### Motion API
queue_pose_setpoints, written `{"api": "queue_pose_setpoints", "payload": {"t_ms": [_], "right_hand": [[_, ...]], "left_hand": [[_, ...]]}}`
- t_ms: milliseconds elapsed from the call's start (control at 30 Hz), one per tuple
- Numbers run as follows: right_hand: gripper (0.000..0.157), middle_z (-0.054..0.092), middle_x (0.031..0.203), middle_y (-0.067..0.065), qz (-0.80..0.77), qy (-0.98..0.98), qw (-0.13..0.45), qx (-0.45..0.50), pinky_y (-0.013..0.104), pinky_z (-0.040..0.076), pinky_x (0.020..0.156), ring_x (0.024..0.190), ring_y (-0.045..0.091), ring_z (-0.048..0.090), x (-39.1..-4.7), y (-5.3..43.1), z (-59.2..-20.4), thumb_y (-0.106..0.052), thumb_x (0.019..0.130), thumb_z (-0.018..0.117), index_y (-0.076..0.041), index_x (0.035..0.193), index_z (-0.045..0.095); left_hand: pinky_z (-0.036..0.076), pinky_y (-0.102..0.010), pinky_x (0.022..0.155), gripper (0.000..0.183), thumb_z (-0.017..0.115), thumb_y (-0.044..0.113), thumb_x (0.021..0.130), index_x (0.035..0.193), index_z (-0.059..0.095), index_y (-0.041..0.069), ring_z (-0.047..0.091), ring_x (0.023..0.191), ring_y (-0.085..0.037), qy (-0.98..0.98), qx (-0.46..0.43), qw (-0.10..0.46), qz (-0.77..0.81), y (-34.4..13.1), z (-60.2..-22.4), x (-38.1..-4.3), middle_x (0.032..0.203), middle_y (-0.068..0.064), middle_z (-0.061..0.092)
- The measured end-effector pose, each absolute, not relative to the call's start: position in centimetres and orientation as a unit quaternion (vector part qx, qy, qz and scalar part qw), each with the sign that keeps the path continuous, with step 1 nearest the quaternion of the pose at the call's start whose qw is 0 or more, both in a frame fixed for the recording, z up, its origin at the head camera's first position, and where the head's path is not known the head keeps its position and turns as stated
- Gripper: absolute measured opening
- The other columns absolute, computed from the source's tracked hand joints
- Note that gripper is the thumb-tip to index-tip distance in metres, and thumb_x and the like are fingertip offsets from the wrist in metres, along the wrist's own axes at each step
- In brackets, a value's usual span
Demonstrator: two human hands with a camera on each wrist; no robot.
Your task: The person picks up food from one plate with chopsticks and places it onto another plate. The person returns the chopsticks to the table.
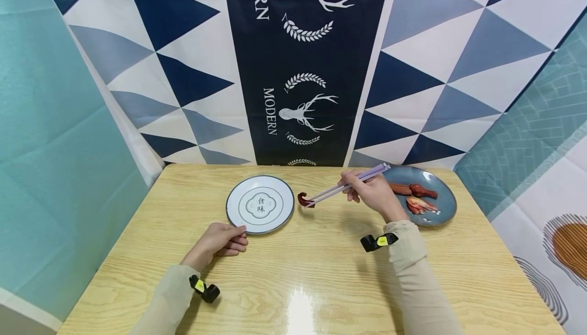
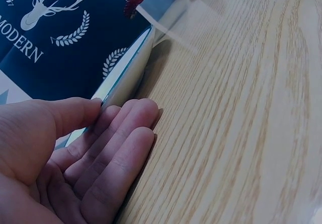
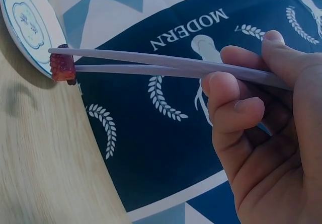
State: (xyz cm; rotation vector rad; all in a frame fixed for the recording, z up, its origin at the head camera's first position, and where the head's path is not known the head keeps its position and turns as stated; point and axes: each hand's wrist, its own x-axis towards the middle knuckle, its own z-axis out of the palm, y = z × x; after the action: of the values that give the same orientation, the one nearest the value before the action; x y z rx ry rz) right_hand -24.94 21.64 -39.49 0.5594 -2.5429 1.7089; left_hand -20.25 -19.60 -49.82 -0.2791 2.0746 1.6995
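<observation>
My right hand point(image 1: 370, 192) holds a pair of pale purple chopsticks point(image 1: 339, 187). Between their tips is a curled, dark red piece with bumps like suckers, resembling an octopus tentacle point(image 3: 62, 65), held above the table just right of the white plate point(image 1: 238, 205). That plate has a dark rim and printed characters in its middle. With thumb above and fingers beneath, my left hand point(image 1: 223, 241) pinches the plate's near edge; the left wrist view shows the thumb point(image 2: 83, 114) on the rim.
A blue-grey oval plate point(image 1: 447, 207) at the back right carries a brown strip, a drumstick point(image 1: 423, 191) and another meat-like piece point(image 1: 419, 205). Behind the wooden table point(image 1: 293, 263) hangs a patterned cloth point(image 1: 298, 70). Both wrists wear small black cameras.
</observation>
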Motion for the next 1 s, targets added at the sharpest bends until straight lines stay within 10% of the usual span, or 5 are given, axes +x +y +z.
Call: {"api": "queue_pose_setpoints", "payload": {"t_ms": [1000], "right_hand": [[0.035,0.066,0.067,0.016,0.54,-0.809,-0.016,0.23,0.025,0.045,0.044,0.051,0.016,0.056,-26.0,17.8,-40.2,-0.027,0.107,0.058,-0.003,0.09,0.077]], "left_hand": [[0.065,-0.026,0.063,0.038,0.066,0.035,0.102,0.102,0.073,-0.003,0.074,0.067,-0.011,0.75,-0.098,0.22,0.617,-19.6,-50.0,-20.2,0.082,-0.005,0.076]]}}
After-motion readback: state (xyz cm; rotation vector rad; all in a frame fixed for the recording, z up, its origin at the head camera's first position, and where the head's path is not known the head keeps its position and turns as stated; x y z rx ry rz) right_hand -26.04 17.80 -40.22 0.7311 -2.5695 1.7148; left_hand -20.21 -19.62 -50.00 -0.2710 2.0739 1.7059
